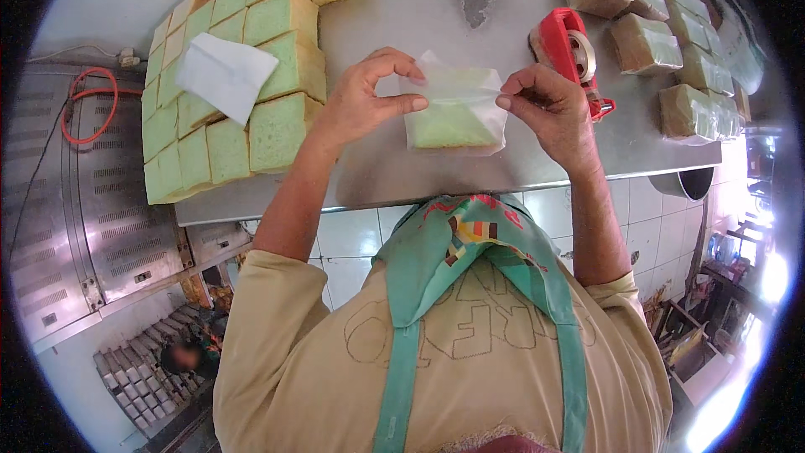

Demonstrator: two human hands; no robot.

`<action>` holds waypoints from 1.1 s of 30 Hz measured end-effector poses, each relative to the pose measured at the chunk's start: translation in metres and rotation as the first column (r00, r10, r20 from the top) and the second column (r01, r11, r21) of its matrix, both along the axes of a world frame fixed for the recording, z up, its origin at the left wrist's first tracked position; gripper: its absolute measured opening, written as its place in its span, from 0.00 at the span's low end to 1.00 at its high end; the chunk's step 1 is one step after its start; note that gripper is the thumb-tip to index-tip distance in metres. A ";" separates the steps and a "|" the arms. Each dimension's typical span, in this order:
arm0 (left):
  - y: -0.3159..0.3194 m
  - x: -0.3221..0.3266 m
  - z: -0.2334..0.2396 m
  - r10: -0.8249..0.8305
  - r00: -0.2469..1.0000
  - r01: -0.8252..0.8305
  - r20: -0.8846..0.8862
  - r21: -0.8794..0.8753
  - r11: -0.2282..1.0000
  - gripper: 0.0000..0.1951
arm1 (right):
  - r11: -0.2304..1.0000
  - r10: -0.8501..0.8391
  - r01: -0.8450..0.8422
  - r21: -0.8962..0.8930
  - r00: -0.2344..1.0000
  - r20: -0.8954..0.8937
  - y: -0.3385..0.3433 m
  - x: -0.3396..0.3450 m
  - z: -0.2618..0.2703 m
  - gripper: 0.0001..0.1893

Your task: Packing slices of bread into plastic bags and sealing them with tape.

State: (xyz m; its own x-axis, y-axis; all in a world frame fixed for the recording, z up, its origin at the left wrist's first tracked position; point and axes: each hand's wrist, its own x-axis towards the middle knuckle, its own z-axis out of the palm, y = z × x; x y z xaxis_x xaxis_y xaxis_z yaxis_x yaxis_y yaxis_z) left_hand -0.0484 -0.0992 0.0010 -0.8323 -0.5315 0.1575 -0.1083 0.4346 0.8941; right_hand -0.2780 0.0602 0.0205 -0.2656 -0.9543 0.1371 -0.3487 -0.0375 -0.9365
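Observation:
A pale green slice or block of bread [449, 126] lies on the steel table inside a translucent plastic bag [454, 88]. Its upper part is folded over. At the bag's left edge is my left hand [371, 94], with the thumb and a fingertip on the plastic. My right hand [550, 110] pinches the bag's right edge between thumb and forefinger. Just beyond my right hand stands a red tape dispenser [560, 44] with a roll of tape in it. The underside of the bag is hidden.
Rows of unwrapped green bread blocks [283, 63] stand at the left, with a stack of white plastic sheets or bags [226, 72] on top. Several wrapped loaves [644, 44] are at the right. The steel table's [390, 182] front edge runs before my apron [415, 277]. A person [188, 352] is at lower left.

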 end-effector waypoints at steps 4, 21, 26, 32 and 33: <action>0.018 -0.002 -0.017 0.200 0.924 -0.118 -0.325 0.256 0.959 0.15 | 1.000 0.009 -0.009 -0.008 1.000 0.002 -0.001 0.000 0.000 0.05; 0.017 0.017 -0.001 0.091 0.972 -0.015 -0.218 0.326 0.945 0.15 | 1.000 -0.009 0.007 0.021 0.995 0.099 -0.004 -0.007 -0.007 0.06; -0.007 0.008 -0.033 0.081 0.996 -0.081 -0.046 -0.002 0.997 0.14 | 1.000 0.001 -0.003 0.011 0.992 0.123 -0.004 -0.007 -0.008 0.06; 0.010 0.001 -0.044 0.156 0.935 -0.091 -0.318 0.211 0.973 0.13 | 1.000 -0.023 0.024 -0.004 0.996 0.083 -0.001 -0.005 -0.007 0.06; 0.015 0.002 -0.038 0.173 0.930 -0.102 -0.324 0.226 0.969 0.14 | 0.999 -0.032 0.032 0.005 0.996 0.088 -0.001 -0.004 -0.004 0.06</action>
